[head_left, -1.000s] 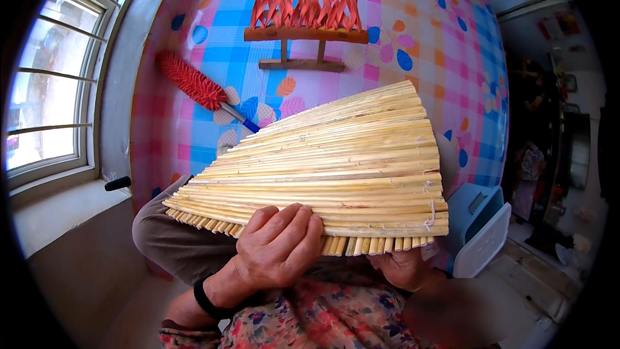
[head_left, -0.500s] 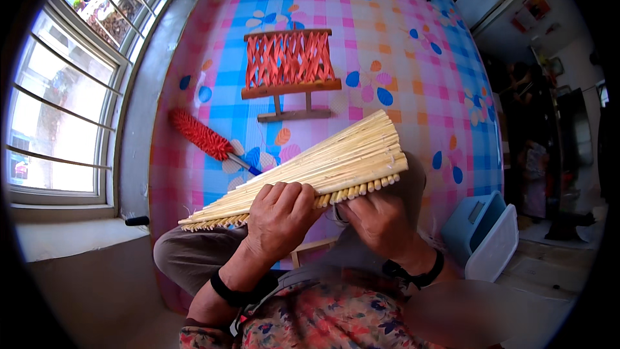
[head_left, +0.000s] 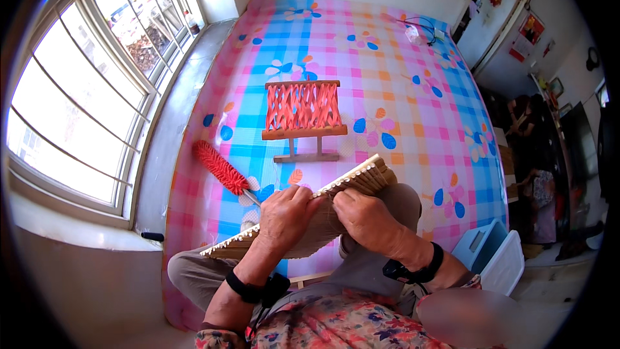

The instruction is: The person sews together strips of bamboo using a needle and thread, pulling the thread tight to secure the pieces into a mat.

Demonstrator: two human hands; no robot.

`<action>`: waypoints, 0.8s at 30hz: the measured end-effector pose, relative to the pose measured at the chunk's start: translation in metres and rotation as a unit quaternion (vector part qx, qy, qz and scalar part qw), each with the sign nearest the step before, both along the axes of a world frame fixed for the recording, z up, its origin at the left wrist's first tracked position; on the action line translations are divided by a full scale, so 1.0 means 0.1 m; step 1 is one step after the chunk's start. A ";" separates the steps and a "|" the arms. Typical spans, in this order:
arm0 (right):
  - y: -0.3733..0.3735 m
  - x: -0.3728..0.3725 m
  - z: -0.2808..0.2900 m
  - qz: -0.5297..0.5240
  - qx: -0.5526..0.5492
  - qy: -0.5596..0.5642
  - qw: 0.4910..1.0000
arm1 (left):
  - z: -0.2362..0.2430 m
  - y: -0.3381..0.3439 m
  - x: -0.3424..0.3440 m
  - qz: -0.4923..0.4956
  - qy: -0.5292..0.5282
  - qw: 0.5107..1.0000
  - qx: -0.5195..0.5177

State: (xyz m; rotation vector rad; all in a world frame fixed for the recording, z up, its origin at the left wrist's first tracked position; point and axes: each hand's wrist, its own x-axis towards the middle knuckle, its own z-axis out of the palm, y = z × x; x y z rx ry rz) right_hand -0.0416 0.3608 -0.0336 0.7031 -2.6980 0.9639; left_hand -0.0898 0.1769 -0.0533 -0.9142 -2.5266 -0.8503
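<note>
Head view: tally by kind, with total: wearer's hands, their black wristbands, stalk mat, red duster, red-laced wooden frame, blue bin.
Hands: 2 (left hand, right hand)
Black wristbands: 2
Stalk mat: 1
Red duster: 1
Red-laced wooden frame: 1
Blue bin: 1
Total: 8

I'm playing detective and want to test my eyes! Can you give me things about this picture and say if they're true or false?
1. The left hand grips the stick mat. True.
2. The right hand holds the fluffy duster. False: it is at the stick mat.
3. The fluffy duster is green. False: it is red.
4. The wooden rack has red bands. True.
5. The blue box is on the person's left. False: it is on the right.
</note>
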 end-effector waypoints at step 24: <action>0.40 0.01 0.27 -0.177 -0.341 -0.151 0.911 | -0.28 -0.58 -0.73 0.172 -0.246 0.934 0.195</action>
